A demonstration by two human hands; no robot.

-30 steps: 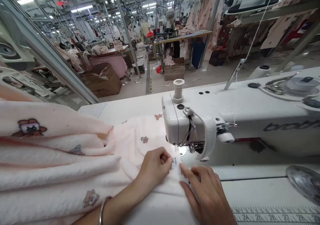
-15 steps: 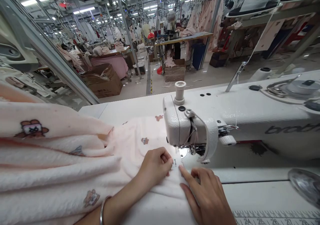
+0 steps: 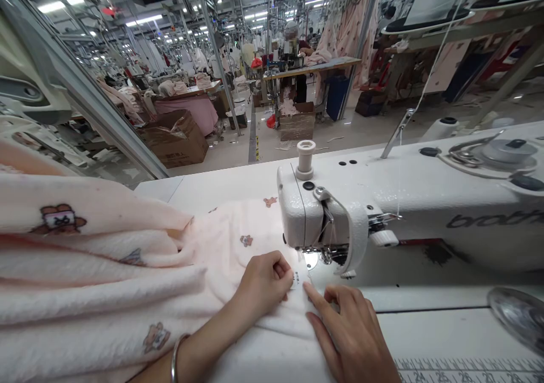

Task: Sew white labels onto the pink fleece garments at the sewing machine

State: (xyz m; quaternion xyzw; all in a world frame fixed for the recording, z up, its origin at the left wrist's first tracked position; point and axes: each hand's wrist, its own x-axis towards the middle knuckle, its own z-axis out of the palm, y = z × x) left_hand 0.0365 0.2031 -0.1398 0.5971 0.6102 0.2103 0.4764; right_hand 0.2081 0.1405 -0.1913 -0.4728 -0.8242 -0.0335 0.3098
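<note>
Pale pink plush fabric (image 3: 221, 241) printed with brown bears lies across the sewing table and runs up to the needle area of a white sewing machine (image 3: 327, 213). On it sits a small white label (image 3: 296, 280) with dark print. My left hand (image 3: 267, 278) is closed in a pinch at the label's left edge, its fingertips partly hidden behind the thumb. Just right of the label, my right hand (image 3: 348, 326) rests with its index finger stretched onto the fabric's edge; the hand is open. The presser foot is largely hidden behind the machine head.
A thread guide post (image 3: 397, 133) and a bobbin winder (image 3: 510, 150) stand on the machine's top. A printed ruler scale (image 3: 463, 369) runs along the table's front edge. Beyond the table are cardboard boxes (image 3: 181, 139), a metal pole and other sewing stations.
The view has shifted slightly. Both hands and the fabric stay almost in place; slightly more of the label shows beside my left fingertips.
</note>
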